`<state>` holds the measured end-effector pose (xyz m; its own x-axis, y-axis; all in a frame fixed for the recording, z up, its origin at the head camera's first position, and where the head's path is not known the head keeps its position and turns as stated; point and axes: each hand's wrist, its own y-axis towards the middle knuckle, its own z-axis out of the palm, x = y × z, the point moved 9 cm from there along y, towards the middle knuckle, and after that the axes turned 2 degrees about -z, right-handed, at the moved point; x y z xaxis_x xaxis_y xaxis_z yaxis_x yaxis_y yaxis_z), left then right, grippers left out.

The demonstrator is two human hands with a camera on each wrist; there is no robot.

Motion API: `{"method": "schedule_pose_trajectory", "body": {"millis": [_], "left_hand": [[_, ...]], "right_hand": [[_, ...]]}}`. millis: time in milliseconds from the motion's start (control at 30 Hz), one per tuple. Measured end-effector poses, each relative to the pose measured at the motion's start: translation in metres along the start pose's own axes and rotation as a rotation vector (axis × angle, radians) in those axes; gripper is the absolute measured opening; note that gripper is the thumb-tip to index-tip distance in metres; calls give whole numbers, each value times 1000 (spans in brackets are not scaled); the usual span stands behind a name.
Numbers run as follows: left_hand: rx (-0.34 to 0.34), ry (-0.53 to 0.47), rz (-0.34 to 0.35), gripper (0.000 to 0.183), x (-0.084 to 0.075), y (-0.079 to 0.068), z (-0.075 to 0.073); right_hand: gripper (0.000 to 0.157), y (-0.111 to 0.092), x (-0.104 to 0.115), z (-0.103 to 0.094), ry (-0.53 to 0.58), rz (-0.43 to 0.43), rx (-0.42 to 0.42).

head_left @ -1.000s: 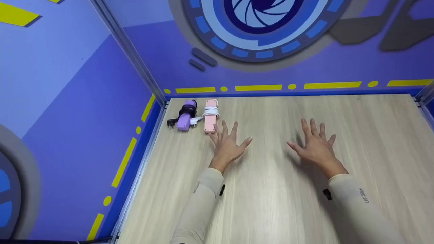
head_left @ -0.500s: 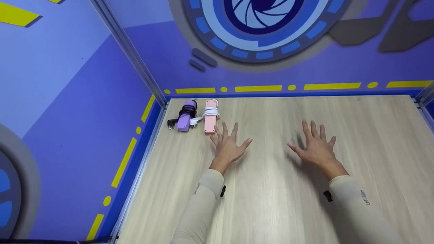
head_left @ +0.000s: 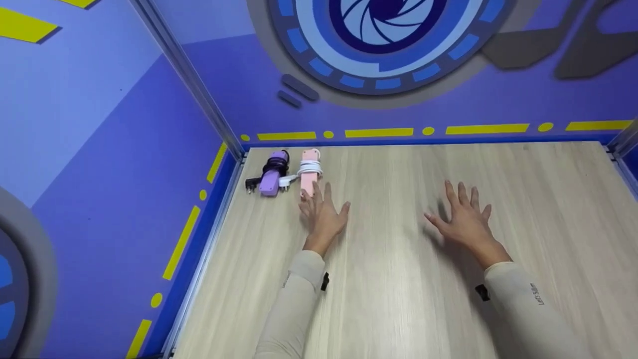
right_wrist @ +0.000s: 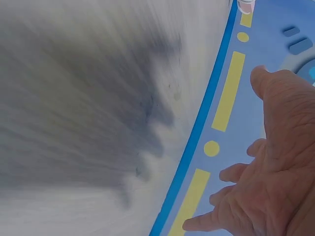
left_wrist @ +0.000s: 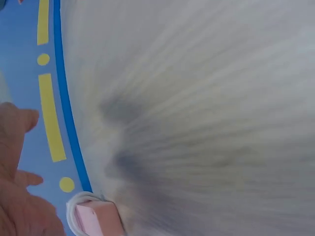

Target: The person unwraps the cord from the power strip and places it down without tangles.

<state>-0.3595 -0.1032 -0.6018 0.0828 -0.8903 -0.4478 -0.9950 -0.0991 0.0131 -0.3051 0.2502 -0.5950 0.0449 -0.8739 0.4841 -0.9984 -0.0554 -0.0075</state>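
At the table's back left lies a pink power strip [head_left: 308, 183] with its white cord wound round its middle and a white plug [head_left: 285, 181] sticking out to the left. Beside it is a purple power strip [head_left: 270, 183], wrapped in black cord, with a black plug [head_left: 251, 184]. My left hand [head_left: 323, 217] has its fingers spread, and its fingertips overlap the near end of the pink strip in the head view. In the left wrist view the pink strip [left_wrist: 101, 219] shows low beside the hand. My right hand [head_left: 467, 224] hovers over the table with fingers spread, holding nothing.
The wooden table [head_left: 394, 279] meets a blue and purple back wall [head_left: 359, 117] and a left side wall [head_left: 119, 199]. A metal post [head_left: 192, 82] stands in the left corner, behind the power strips.
My left hand has moved a little to the left, toward the pink power strip. The right hand stays nearly where it was, and the power strips have not moved.
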Motion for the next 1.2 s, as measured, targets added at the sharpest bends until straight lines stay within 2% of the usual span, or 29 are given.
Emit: {"method": "schedule_pose_trajectory", "body": {"millis": [167, 267, 367, 500, 700, 867, 967, 1067, 1200], "left_hand": [[-111, -14, -151, 85, 38, 20, -13], [-148, -52, -229, 85, 59, 32, -18], [-121, -104, -278, 83, 74, 42, -15], [-70, -151, -314, 79, 84, 57, -11], [-98, -195, -330, 75, 91, 76, -13], [-83, -261, -311, 60, 86, 77, -11], [-41, -417, -255, 59, 80, 74, -10], [53, -603, -196, 64, 73, 68, -3], [173, -783, -200, 59, 67, 57, 4]], "right_hand": [[107, -1, -3, 1, 23, -1, 14], [106, -3, -5, 2, 36, -3, 21], [104, -6, -7, 4, 42, -2, 19], [100, -8, -2, 5, 82, -28, -14], [89, -8, 12, 7, 182, -105, -92], [81, -12, 10, -7, 211, -132, -187], [78, -14, 6, -16, 200, -141, -222], [78, -17, 0, -21, 192, -133, -236], [80, -19, -6, -23, 217, -115, -235]]}}
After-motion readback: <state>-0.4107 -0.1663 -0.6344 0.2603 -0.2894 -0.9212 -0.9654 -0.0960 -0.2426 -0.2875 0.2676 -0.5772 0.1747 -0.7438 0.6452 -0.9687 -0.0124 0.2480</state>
